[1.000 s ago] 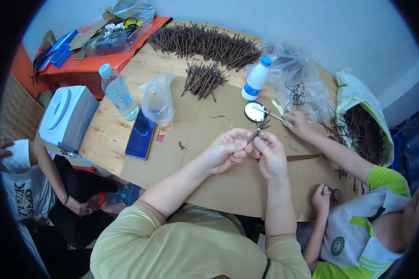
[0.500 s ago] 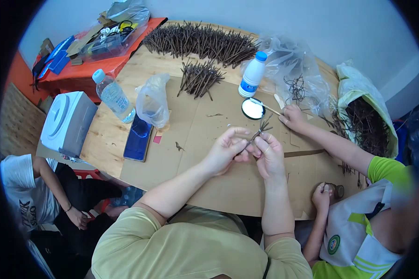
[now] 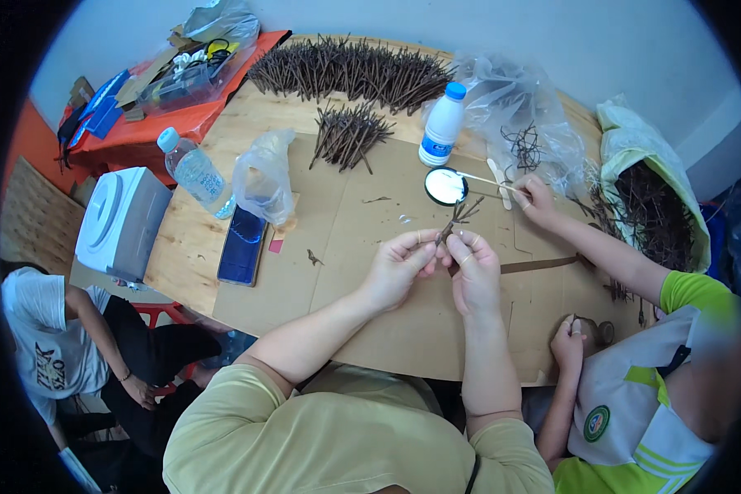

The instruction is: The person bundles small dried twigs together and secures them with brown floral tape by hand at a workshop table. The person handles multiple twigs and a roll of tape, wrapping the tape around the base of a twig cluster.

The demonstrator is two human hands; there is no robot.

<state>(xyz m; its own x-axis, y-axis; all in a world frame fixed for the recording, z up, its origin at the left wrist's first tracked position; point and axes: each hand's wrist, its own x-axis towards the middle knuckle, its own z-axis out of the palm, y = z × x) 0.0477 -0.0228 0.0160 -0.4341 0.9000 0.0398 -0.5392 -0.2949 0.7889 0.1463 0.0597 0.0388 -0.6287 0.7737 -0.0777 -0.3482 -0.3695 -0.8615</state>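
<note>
A small brown twig bundle (image 3: 461, 214), its thin tips fanning out at the top, is pinched between my two hands over the cardboard. My left hand (image 3: 402, 265) has its thumb and fingers closed on the bundle's lower left side. Close against it, my right hand (image 3: 476, 267) grips the same bundle from the right. Fingers hide its lower end. Just beyond the tips sits a round dark dish (image 3: 446, 187) of white paste. A co-worker's hand (image 3: 533, 201) on the right holds a thin stick (image 3: 486, 182) whose end reaches the dish.
A white bottle with a blue cap (image 3: 442, 123) stands behind the dish. Twig bundles (image 3: 350, 136) are stacked farther back. To the left lie a phone (image 3: 243, 247), a plastic bag (image 3: 263, 177) and a water bottle (image 3: 196, 173). A sack of twigs (image 3: 654, 210) stands at right.
The twig bundle in my hands has tilted more upright. The co-worker's hand has moved slightly right, and the stick has shifted, uncovering a flat pale stick beside it.
</note>
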